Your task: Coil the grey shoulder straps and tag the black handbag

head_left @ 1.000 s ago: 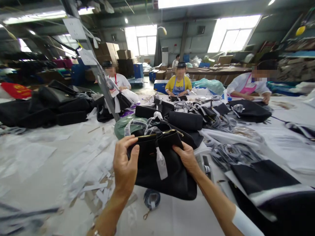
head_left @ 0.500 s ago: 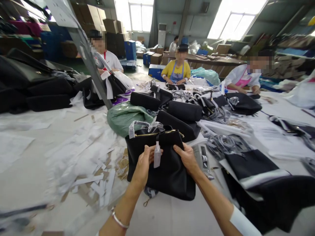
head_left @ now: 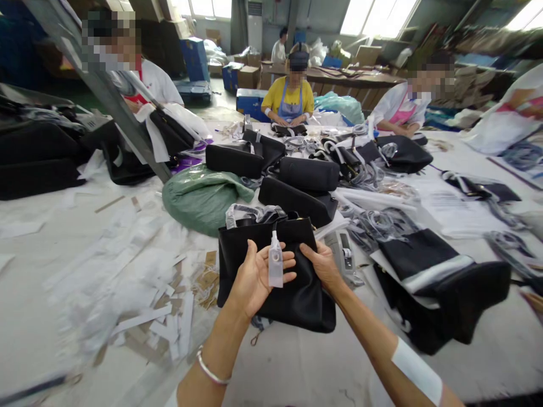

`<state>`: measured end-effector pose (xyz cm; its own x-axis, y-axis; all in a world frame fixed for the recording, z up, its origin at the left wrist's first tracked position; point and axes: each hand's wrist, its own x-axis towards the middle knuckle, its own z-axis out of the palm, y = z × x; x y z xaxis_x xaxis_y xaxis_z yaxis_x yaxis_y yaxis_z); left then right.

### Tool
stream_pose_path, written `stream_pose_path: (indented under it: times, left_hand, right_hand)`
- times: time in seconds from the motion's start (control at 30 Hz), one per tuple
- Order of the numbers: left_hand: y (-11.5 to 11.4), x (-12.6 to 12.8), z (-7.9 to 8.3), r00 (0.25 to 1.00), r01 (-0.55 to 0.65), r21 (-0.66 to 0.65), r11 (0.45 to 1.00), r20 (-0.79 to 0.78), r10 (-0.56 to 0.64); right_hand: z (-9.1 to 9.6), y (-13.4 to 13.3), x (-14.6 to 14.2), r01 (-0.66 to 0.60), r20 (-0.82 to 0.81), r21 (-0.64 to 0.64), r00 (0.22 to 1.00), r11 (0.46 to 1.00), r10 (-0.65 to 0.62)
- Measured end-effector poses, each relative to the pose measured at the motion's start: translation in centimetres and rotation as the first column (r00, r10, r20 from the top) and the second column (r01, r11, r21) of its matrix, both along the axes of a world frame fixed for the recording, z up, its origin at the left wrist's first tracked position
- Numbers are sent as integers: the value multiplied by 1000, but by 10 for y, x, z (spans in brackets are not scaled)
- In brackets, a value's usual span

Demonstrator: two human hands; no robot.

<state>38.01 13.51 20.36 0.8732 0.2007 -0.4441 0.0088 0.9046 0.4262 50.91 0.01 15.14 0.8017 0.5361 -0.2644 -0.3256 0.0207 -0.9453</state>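
A black handbag [head_left: 297, 310] stands in front of me on the table, its handles [head_left: 250, 215] wrapped in clear plastic. My right hand [head_left: 326, 268] grips the bag's right side, thumb on the front face. Palm up and fingers spread, my left hand [head_left: 250, 282] is in front of the bag. Over its fingers hangs a tag in a frosted plastic sleeve [head_left: 275, 268], attached by a strap from the bag's top. A small metal clasp [head_left: 254, 339] pokes out below the bag.
Paper and cardboard scraps [head_left: 169, 328] lie to the left. Behind are a green plastic bundle [head_left: 203, 198] and several black bags [head_left: 309, 174]. A grey device [head_left: 341, 254] and another black bag [head_left: 428, 265] sit right. A metal post [head_left: 123, 118] slants at left; co-workers sit across the table.
My left hand has turned palm up with its fingers spread behind the tag, which now faces me. My right hand keeps its grip on the bag. The view has shifted slightly.
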Motion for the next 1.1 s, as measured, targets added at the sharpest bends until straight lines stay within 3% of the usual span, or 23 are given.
stream_pose_path:
  times: [0.13, 0.27, 0.37, 0.47, 0.57, 0.63, 0.7, 0.77, 0.9, 1.1]
  left_hand:
    - [-3, 2, 3, 1000, 12, -36, 999, 4, -12]
    - [-8, 6, 2, 1000, 0, 64, 998, -17, 1]
    - [-8, 20, 0, 995, -46, 60, 997, -89, 51]
    - [-3, 44, -5, 976, -131, -80, 988, -187, 114]
    - [2, 70, -15, 974, -151, -148, 978, -190, 121]
    - [1, 85, -23, 978, -137, -165, 977, -179, 107]
    - [-5, 97, -32, 975, -144, -157, 977, -193, 113]
    - [-13, 104, -39, 967, -163, -128, 978, -218, 133]
    - [-29, 107, -52, 960, -185, -76, 980, -228, 163]
    - [-41, 107, -73, 951, -204, -16, 979, -240, 194]
  right_hand:
    - [-3, -3, 0, 0, 22, -10, 1000, 1000, 0]
    - [-7, -5, 4, -18, 73, -36, 997, 999, 21]
    - [-7, -5, 16, -59, 214, -173, 972, 983, 96]
    - [0, -6, 29, 78, 505, -355, 855, 931, 121]
    - [13, -9, 30, 279, 702, -340, 711, 898, 45]
    - [18, -11, 23, 182, 613, -370, 785, 911, 92]
    - [18, -11, 14, -8, 392, -379, 904, 925, 168]
    - [13, -11, 8, -107, 182, -317, 968, 942, 171]
    - [-2, -11, 7, -96, -9, -219, 995, 971, 96]
    - [-13, -12, 12, -105, -161, -192, 984, 976, 74]
